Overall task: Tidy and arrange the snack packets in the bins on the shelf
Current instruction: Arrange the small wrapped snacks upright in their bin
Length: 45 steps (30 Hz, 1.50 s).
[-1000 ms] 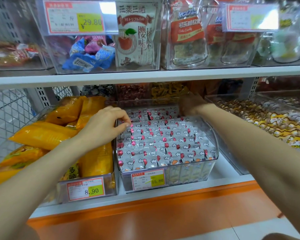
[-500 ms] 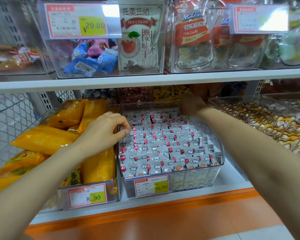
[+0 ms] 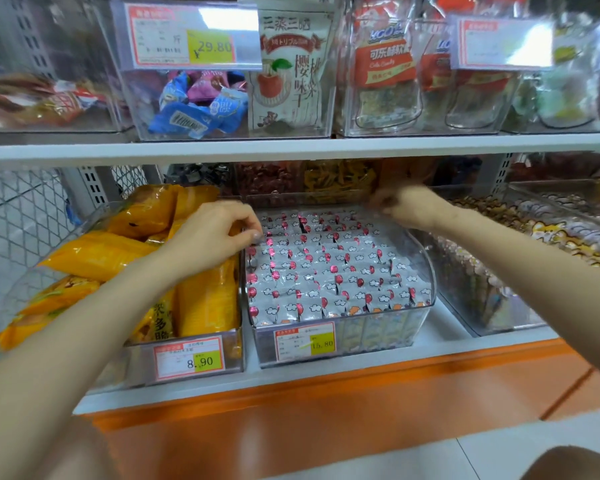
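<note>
Gleaming orange plinth (image 3: 291, 427) under white shelf (image 3: 444, 327)

Bright, even shop light, with glare and some motion blur.

White glare washes one tag holder (image 3: 187, 34) at 11 o'clock and a second tag holder (image 3: 503, 43) at 1 o'clock, perhaps from ceiling lamps. Shade lies under the upper shelf board (image 3: 291, 147). The right hand (image 3: 402, 206) is smeared by blur, while the left hand (image 3: 215, 237) and the silver snack packets (image 3: 326, 268) at centre look sharper. Wide-angle distortion bows the shelf lines and stretches the forearms toward 7 and 4 o'clock, and the top corners are soft.
</note>
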Tool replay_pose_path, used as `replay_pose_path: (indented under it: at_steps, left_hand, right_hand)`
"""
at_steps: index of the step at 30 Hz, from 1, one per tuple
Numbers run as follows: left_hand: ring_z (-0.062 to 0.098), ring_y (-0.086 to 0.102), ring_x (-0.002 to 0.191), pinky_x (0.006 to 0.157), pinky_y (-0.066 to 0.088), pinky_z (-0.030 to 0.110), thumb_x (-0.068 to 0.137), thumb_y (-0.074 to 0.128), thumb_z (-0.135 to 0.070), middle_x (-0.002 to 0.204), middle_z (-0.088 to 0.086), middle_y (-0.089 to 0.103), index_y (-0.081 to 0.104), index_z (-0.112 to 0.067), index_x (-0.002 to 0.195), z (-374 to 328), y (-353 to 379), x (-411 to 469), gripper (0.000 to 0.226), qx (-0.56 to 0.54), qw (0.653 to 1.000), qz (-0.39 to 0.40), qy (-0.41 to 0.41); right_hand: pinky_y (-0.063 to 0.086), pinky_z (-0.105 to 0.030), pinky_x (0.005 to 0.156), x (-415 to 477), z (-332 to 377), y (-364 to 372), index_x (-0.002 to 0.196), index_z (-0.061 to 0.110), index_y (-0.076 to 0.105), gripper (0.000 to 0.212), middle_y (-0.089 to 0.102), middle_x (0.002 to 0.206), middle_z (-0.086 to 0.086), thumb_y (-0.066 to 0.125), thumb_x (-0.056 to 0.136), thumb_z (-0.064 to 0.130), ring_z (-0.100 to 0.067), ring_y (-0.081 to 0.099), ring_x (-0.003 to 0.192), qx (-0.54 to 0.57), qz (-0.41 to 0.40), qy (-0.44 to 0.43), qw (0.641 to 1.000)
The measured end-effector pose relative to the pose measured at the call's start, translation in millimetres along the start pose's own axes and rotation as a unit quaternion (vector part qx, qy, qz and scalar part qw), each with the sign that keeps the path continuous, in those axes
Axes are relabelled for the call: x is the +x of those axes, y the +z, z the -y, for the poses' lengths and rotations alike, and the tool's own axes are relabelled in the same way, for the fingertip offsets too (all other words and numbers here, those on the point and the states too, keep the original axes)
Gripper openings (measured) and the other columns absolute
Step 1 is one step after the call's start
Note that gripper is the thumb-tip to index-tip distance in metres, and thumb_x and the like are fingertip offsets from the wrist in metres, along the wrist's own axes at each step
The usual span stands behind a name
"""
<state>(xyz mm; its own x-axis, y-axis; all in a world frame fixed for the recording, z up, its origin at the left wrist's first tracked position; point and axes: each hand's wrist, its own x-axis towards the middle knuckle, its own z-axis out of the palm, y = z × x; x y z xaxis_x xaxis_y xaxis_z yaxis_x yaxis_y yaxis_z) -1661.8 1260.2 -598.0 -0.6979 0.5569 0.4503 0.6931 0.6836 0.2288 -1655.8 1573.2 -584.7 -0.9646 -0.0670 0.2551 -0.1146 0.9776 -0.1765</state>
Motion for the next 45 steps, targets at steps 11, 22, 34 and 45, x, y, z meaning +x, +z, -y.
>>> replay_pose_path:
  at_steps: [11, 22, 34, 45]
  left_hand:
    - [0.011, 0.056, 0.089, 0.074, 0.046, 0.030, 0.084, 0.065, -0.036, 0.087, -0.011, 0.059, 0.062, -0.024, 0.091, -56.5, 31.2, -2.7, 0.014, 0.010, 0.991, 0.118, 0.059]
    - [0.025, 0.055, 0.090, 0.065, 0.031, 0.029, 0.093, 0.052, -0.026, 0.090, 0.005, 0.062, 0.055, -0.015, 0.096, -87.2, 55.5, 2.7, 0.012, 0.110, 0.971, 0.187, 0.100]
    - [0.011, 0.045, 0.070, 0.055, 0.031, 0.027, 0.091, 0.059, -0.023, 0.069, -0.011, 0.051, 0.050, -0.018, 0.077, -78.7, 47.5, 25.6, 0.017, 0.027, 0.963, 0.258, 0.067]
    - [0.009, 0.058, 0.080, 0.072, 0.047, 0.027, 0.088, 0.061, -0.033, 0.088, -0.004, 0.066, 0.066, -0.017, 0.092, -62.5, 22.1, 17.0, 0.016, -0.053, 0.977, 0.199, 0.047]
  right_hand:
    - [0.038, -0.003, 0.061, -94.1, 44.5, 8.8, 0.097, 0.014, 0.074, 0.020, 0.064, 0.085, 0.005, 0.076, 0.077, 0.018, 0.003, 0.054, 0.069, 0.087, 0.050, -0.064, 0.993]
    - [0.038, -0.017, 0.059, -102.5, 62.2, 44.3, 0.098, 0.014, 0.070, 0.021, 0.064, 0.073, 0.004, 0.075, 0.077, 0.016, -0.010, 0.056, 0.063, 0.124, 0.032, -0.014, 0.992]
    - [0.046, -0.026, 0.066, -100.9, 60.6, 36.1, 0.076, 0.020, 0.067, 0.009, 0.071, 0.073, 0.001, 0.076, 0.076, 0.019, -0.011, 0.063, 0.068, 0.163, 0.015, 0.003, 0.987]
    - [0.048, -0.013, 0.062, -101.7, 64.3, 32.8, 0.088, 0.014, 0.071, 0.011, 0.071, 0.075, 0.003, 0.073, 0.079, 0.010, 0.001, 0.063, 0.067, 0.202, 0.060, 0.000, 0.978]
